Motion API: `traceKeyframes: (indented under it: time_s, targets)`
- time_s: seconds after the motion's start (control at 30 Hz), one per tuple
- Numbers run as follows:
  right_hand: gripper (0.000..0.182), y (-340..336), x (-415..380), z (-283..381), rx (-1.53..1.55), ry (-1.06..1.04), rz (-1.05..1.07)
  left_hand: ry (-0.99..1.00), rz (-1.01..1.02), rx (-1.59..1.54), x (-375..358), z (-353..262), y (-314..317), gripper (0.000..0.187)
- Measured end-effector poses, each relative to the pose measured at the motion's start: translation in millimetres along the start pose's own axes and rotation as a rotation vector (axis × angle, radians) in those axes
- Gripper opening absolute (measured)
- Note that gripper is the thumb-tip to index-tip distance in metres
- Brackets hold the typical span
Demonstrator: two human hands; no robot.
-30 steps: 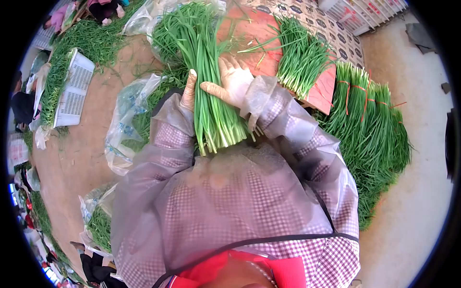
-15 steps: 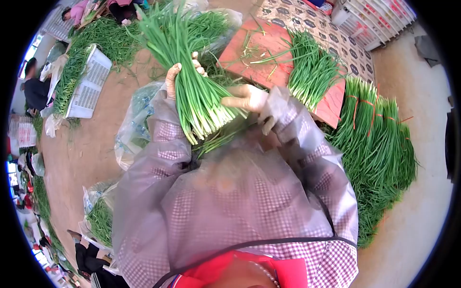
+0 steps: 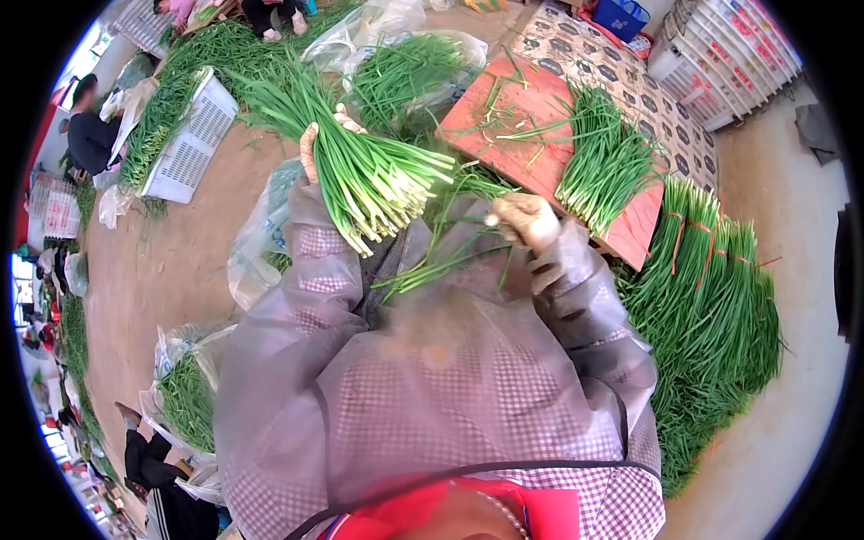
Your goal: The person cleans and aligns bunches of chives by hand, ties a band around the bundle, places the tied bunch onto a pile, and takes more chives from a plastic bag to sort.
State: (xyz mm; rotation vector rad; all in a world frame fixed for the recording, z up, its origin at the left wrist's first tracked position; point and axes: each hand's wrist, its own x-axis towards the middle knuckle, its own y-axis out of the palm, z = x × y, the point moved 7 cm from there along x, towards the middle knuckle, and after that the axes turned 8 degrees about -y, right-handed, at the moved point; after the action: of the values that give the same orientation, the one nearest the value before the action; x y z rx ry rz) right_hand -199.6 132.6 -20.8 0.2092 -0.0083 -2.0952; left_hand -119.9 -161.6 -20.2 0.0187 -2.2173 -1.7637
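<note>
Left hand [image 3: 317, 144] fingers clamped round a thick bundle of green chives [image 3: 360, 175], white ends toward the body. Right hand [image 3: 526, 220] fingers closed on a few loose chive stalks [image 3: 441, 261], beside the red board [image 3: 531, 144].

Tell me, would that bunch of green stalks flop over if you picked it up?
Probably only a little: the bunch juts out nearly straight from the left hand. Loose stalks by the right hand droop, so single ones likely bend and slip free.
</note>
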Motion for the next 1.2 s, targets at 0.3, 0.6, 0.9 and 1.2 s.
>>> traceKeyframes:
  time_s: [0.3,0.6,0.9,1.2]
  targets:
    - [0.017,79,39,30,0.112,-0.164,-0.066,0.052,0.016,0.072,1,0,9,0.048]
    - [0.015,77,45,38,0.144,-0.166,-0.168,0.029,0.038,0.077,3,1,20,0.046]
    - [0.007,-8,19,-4,0.149,-0.110,-0.263,0.118,0.022,0.116,-11,-55,-11,0.048]
    - [0.035,78,62,35,0.002,-0.191,-0.119,0.190,0.042,0.175,-13,-55,0,0.047]
